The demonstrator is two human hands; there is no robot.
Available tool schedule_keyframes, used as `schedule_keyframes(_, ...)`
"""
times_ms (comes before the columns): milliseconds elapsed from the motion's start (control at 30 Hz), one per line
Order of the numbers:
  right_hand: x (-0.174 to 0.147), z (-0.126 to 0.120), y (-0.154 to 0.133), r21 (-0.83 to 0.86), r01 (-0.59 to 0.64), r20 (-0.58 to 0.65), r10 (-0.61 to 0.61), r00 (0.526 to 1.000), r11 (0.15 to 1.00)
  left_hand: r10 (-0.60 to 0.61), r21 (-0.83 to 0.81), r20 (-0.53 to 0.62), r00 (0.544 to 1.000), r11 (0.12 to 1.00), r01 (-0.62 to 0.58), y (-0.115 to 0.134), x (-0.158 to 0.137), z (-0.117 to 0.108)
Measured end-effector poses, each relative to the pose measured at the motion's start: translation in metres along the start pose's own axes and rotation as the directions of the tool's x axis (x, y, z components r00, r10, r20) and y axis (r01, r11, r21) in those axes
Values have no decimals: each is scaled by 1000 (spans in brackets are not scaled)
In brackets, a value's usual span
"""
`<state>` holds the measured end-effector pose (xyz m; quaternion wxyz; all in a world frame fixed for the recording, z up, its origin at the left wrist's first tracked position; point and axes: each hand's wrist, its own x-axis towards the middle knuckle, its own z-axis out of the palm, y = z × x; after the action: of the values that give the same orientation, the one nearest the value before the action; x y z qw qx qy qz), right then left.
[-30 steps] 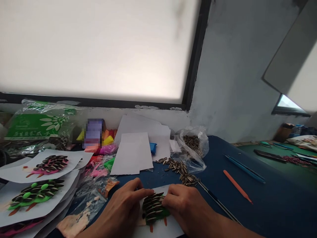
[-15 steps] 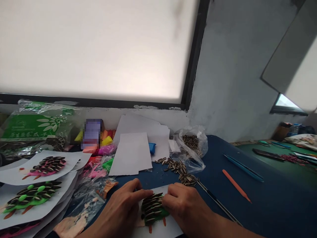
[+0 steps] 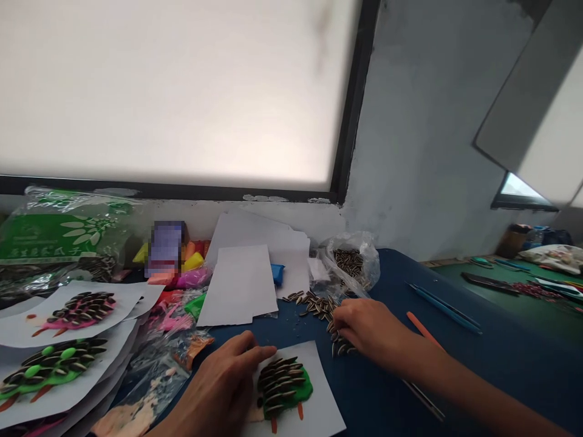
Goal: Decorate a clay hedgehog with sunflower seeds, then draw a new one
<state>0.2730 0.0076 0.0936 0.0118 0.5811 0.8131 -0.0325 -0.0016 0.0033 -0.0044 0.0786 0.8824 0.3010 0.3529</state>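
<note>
My left hand [image 3: 228,379] rests on the left side of a white paper sheet [image 3: 325,400], its index finger stretched out and its other fingers partly hidden. On the sheet is a green clay hedgehog shape [image 3: 304,388] with brown legs. Rows of striped sunflower seeds [image 3: 277,382] cover its left and middle; the right side is bare green. My right hand [image 3: 357,321] is off the sheet, with its bent fingers pinched together at the loose pile of sunflower seeds [image 3: 321,305]. Its fingertips are partly hidden among the seeds.
Finished hedgehog pictures [image 3: 86,358] lie stacked at left, beside clay packets [image 3: 175,312]. A seed bag [image 3: 64,237], blank sheets [image 3: 239,282] and an open plastic bag of seeds [image 3: 350,264] stand along the wall. A blue tool [image 3: 446,308] and an orange tool [image 3: 423,331] lie right.
My right hand has left the green hedgehog and moved up and right to the seed pile. My left hand stays on the sheet. More of the hedgehog's right side now shows.
</note>
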Motion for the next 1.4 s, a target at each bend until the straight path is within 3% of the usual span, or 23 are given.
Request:
schedule_keyframes(167, -4, 1, -2, 40, 60, 47, -62, 997, 997, -123, 26, 70, 990, 992, 122, 6, 3, -3)
schedule_keyframes(633, -3, 17, -8, 38, 118, 84, -121, 989, 992, -67, 3, 16, 998, 998, 67, 7, 3, -1)
schedule_keyframes(767, -6, 13, -12, 32, 114, 117, -117, 986, 993, -35, 3, -22, 999, 999, 35, 4, 3, 0)
schedule_keyframes(933, -9, 1, -14, -16, 64, 149, -61, 987, 998, -61, 13, 26, 998, 998, 61, 3, 3, -1)
schedule_keyframes(1067, -9, -2, -12, -26, 75, 206, -68, 976, 997, 3, 18, 24, 1000, 1000, -3, 1, 2, -1)
schedule_keyframes(1167, -9, 2, -11, -49, 110, 179, -100, 979, 993, 20, 24, 11, 1000, 1000, -20, -1, 1, -1)
schedule_keyframes(1267, -10, 6, -12, -23, 126, 71, -124, 990, 992, -3, 21, 9, 1000, 1000, 3, 0, 1, 0)
schedule_keyframes(1400, -12, 7, -17, 208, 162, -10, -164, 986, 965, -25, 22, 17, 1000, 999, 25, 3, 1, -1)
